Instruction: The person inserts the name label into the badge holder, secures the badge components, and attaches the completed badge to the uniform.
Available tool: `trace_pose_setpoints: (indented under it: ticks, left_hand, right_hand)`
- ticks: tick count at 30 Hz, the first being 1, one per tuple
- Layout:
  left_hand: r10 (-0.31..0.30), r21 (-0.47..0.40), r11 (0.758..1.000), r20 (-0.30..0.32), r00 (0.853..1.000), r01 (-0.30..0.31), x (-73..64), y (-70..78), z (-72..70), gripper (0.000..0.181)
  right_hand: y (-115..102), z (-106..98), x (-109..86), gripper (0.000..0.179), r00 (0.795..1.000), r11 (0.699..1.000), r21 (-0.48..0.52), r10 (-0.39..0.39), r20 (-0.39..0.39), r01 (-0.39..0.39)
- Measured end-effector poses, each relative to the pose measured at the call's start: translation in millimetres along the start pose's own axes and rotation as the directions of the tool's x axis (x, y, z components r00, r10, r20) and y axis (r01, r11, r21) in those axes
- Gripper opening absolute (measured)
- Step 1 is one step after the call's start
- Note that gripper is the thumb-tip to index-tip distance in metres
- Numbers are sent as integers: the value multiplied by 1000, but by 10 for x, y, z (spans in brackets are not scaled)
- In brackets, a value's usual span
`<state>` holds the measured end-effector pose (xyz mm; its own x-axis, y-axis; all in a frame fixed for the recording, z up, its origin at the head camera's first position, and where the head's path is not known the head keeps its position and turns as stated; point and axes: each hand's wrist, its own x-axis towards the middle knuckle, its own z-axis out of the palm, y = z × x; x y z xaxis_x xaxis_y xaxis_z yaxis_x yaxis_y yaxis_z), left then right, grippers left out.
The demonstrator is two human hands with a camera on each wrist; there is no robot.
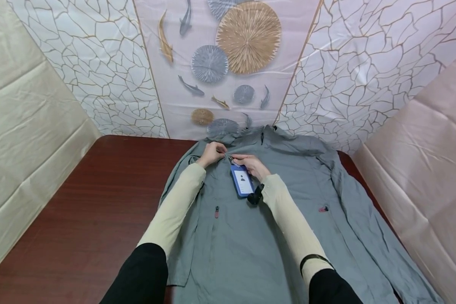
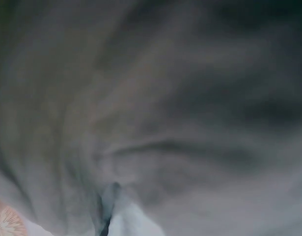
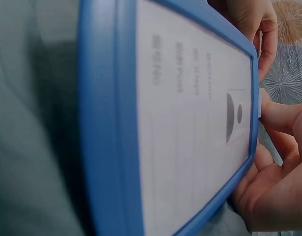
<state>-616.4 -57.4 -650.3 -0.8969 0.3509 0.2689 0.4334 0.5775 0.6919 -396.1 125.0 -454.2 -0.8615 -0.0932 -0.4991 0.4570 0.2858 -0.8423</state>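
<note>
A grey jacket (image 1: 266,236) lies spread over the table, its collar at the far edge. Against its upper chest a blue-framed ID badge (image 1: 242,181) hangs from a small clip (image 1: 231,159). My right hand (image 1: 252,165) pinches the badge's top end by the clip. Close by on the left, my left hand (image 1: 213,153) pinches a bit of the jacket fabric. In the right wrist view the badge (image 3: 190,123) fills the middle, with the right hand (image 3: 278,172) at its top end. The left wrist view shows only blurred grey cloth (image 2: 165,123).
The dark red-brown table (image 1: 99,202) shows on the left. Behind it hangs a patterned backdrop (image 1: 247,38) with gold and silver discs. Cream cloth panels (image 1: 23,126) stand at both sides. The jacket has red zipper pulls (image 1: 216,212).
</note>
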Motion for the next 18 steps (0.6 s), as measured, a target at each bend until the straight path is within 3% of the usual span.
trace_pose_setpoints:
  ticks: [1, 4, 5, 7, 8, 10, 16, 17, 18]
  left_hand:
    - [-1, 3, 1000, -4, 1000, 1, -65, 116, -52, 12]
    - [-12, -2, 1000, 4, 1000, 12, -522, 940, -466, 8]
    - [-23, -9, 1000, 15, 1000, 23, -627, 1152, -570, 8]
    - [-52, -10, 999, 48, 997, 53, -777, 1474, -733, 8]
    - [-41, -19, 999, 49, 998, 42, -802, 1529, -762, 8]
    - [-47, -18, 999, 64, 997, 48, -748, 1466, -714, 8]
    - [10, -7, 1000, 45, 999, -9, -572, 1082, -524, 13]
    - [-20, -15, 1000, 76, 997, 21, -590, 1100, -550, 18]
    - [-11, -24, 1000, 64, 998, 12, -597, 1083, -546, 19]
  right_hand:
    - [2, 3, 5, 40, 1000, 1000, -1, 0, 2, 0]
    - [0, 11, 18, 39, 1000, 1000, -3, -6, 2, 6]
    - [-4, 12, 17, 39, 1000, 1000, -7, -9, 2, 9]
    - [-12, 20, 13, 39, 1000, 1000, -11, -18, 3, 18]
    - [-15, 26, 12, 39, 1000, 1000, -12, -22, 5, 22]
    - [-16, 33, 8, 39, 1000, 1000, -10, -25, 8, 25]
    - [3, 35, 2, 39, 1000, 999, -23, -31, -8, 30]
    - [8, 35, 2, 39, 999, 999, -28, -34, -15, 33]
    - [15, 36, 2, 39, 999, 999, -34, -37, -24, 36]
